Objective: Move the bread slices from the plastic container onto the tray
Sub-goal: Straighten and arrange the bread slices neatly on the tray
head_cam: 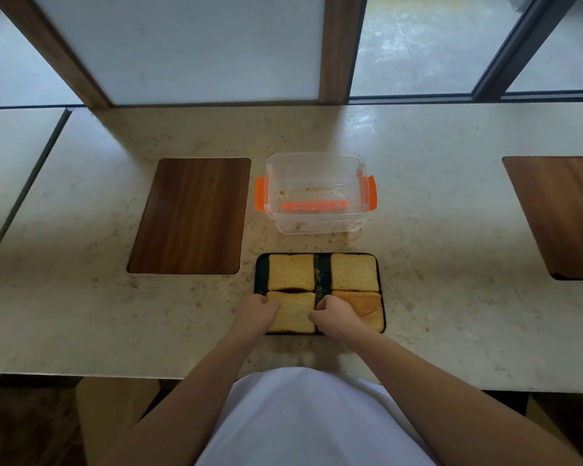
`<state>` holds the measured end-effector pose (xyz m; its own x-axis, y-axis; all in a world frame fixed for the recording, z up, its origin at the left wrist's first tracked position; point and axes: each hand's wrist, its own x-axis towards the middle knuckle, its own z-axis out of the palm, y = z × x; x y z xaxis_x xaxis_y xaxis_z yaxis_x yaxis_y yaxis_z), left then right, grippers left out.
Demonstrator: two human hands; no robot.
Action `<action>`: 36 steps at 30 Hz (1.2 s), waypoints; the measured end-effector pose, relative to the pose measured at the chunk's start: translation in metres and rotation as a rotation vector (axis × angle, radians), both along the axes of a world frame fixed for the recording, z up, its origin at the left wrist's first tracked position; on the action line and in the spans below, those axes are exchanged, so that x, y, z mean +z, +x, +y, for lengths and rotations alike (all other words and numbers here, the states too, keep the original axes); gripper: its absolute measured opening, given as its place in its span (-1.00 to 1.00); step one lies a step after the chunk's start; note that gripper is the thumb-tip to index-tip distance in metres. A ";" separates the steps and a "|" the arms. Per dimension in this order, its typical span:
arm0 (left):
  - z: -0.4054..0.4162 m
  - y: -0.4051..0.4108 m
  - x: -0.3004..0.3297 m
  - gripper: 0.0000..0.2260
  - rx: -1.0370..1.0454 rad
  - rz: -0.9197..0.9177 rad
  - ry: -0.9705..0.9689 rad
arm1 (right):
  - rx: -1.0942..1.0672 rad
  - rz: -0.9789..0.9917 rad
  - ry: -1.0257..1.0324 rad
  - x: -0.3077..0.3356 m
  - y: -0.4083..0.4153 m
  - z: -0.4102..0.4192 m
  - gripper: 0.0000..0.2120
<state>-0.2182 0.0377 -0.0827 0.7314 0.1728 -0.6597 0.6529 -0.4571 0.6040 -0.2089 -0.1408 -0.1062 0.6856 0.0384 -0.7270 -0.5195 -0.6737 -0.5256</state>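
Near-left slice (292, 312): on the tray (262, 270), pinched at both side edges
Left hand (257, 312): fingers curled closed on the slice's left edge
Right hand (332, 314): curled shut on its right edge
Step advice: lower the slice flat, square with its neighbours, then release both sides together
Other slices (354, 272): three, lying flat on the tray
Plastic container (317, 193): behind the tray, holding only crumbs
Hand pose: wrists low, knuckles up, forearms converging
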 end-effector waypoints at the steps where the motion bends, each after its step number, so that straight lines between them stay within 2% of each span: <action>1: 0.001 0.000 -0.003 -0.71 0.004 -0.006 -0.007 | -0.006 0.002 -0.005 -0.001 0.003 0.000 -0.80; 5: 0.004 0.008 -0.004 -0.69 0.030 -0.051 -0.024 | -0.087 0.008 0.041 0.001 0.020 0.000 -0.55; 8: 0.002 0.018 -0.001 -0.93 0.017 -0.058 -0.001 | -0.170 0.020 0.091 0.004 0.030 0.002 -0.39; 10: 0.000 0.024 -0.005 -0.51 -0.003 -0.004 0.012 | -0.214 0.047 0.121 0.005 0.033 0.003 -0.39; 11: 0.001 0.028 -0.008 -0.44 -0.009 -0.003 0.014 | -0.222 0.060 0.126 0.004 0.035 0.005 -0.40; 15: 0.003 0.037 -0.006 -0.41 -0.008 0.016 -0.019 | -0.184 0.074 0.098 0.007 0.040 0.010 -0.43; 17: 0.004 0.037 -0.005 -0.55 -0.007 0.023 -0.035 | -0.173 0.074 0.089 0.007 0.042 0.011 -0.44; 19: 0.005 0.037 -0.009 -0.93 -0.030 0.026 -0.005 | -0.174 0.075 0.083 0.007 0.042 0.012 -0.45; 21: 0.002 0.038 -0.008 -0.75 -0.022 0.025 0.008 | -0.177 0.082 0.084 0.006 0.043 0.013 -0.48; 27: 0.007 0.039 -0.007 -0.70 -0.066 0.002 0.018 | -0.156 0.096 0.076 0.005 0.045 0.024 -0.78; 29: 0.011 0.038 -0.010 -0.73 -0.068 0.007 0.055 | -0.146 0.101 0.078 0.005 0.047 0.027 -0.74; 31: 0.015 0.038 -0.012 -0.96 -0.077 0.019 0.043 | -0.147 0.103 0.076 0.004 0.049 0.028 -0.75; 33: 0.015 0.039 -0.014 -0.56 -0.075 0.024 0.041 | -0.151 0.104 0.077 0.002 0.051 0.029 -0.73; 34: 0.014 0.040 -0.014 -0.47 -0.072 0.032 0.034 | -0.149 0.106 0.078 0.001 0.051 0.029 -0.71; 36: 0.011 0.041 -0.008 -0.44 -0.069 0.032 0.031 | -0.148 0.117 0.083 0.000 0.050 0.028 -0.60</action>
